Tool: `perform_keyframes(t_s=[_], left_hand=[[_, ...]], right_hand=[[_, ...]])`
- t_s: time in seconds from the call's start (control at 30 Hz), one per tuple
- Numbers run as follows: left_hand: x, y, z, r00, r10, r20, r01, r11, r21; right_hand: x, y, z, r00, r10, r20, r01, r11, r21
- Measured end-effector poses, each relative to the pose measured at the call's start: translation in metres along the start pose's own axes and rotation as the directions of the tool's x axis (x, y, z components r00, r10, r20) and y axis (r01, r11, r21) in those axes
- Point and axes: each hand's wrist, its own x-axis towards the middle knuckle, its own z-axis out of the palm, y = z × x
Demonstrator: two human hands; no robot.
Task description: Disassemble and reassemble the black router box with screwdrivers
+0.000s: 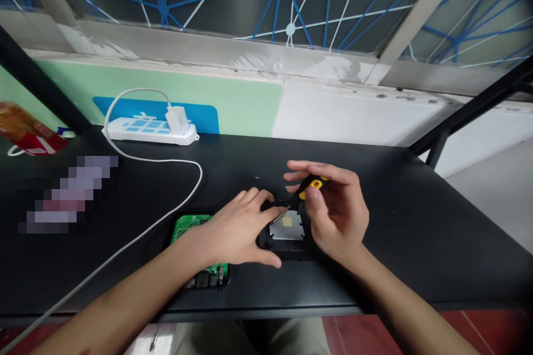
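A black plastic housing with a silver metal plate (293, 228) lies on the table in front of me; a small yellowish square sits on the plate. My right hand (339, 205) is closed around a black and yellow screwdriver (307, 186), its tip angled down left to the plate's upper edge. My left hand (245, 227) rests over the housing's left side with fingers spread, index fingertip close to the screwdriver tip. Under my left wrist, partly hidden, is a green circuit board (187, 226) in a black casing.
On the black table (395, 244), a white power strip (145, 132) with a plugged-in charger (177, 120) stands by the wall. Its white cable (166, 215) runs across the left side to the front edge. A red and orange package (31, 130) is at far left, near a pixelated patch.
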Motion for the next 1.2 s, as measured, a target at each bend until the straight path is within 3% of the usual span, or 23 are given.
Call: perform_keyframes(t_s=[0.13,0.37,0.53,0.67,0.9,1.2], left_hand=[[0.000,0.001,0.000,1.000,0.003,0.000,-0.003,1.000,-0.007],[-0.001,-0.003,0.003,1.000,0.008,-0.009,-0.008,1.000,0.009],[-0.001,-0.004,0.002,1.000,0.010,-0.004,-0.010,1.000,-0.005],[0.000,-0.002,0.000,1.000,0.010,0.008,-0.010,1.000,-0.004],[-0.001,-0.001,0.001,1.000,0.000,0.003,0.000,1.000,0.019],[0.000,-0.001,0.000,1.000,0.021,-0.019,-0.021,1.000,0.016]], right_hand=[[-0.002,0.000,-0.003,0.999,0.017,0.037,-0.018,0.999,0.038],[0.002,0.008,-0.008,0.988,-0.155,0.019,0.156,0.972,-0.177],[-0.001,0.000,-0.004,0.999,-0.018,0.034,0.019,0.999,-0.046],[-0.003,0.003,-0.003,0.998,-0.041,0.053,0.040,0.999,0.008],[-0.001,0.009,-0.005,0.987,-0.161,0.007,0.158,0.957,-0.242],[-0.005,0.004,-0.002,0.992,-0.102,0.072,0.102,0.995,-0.004]])
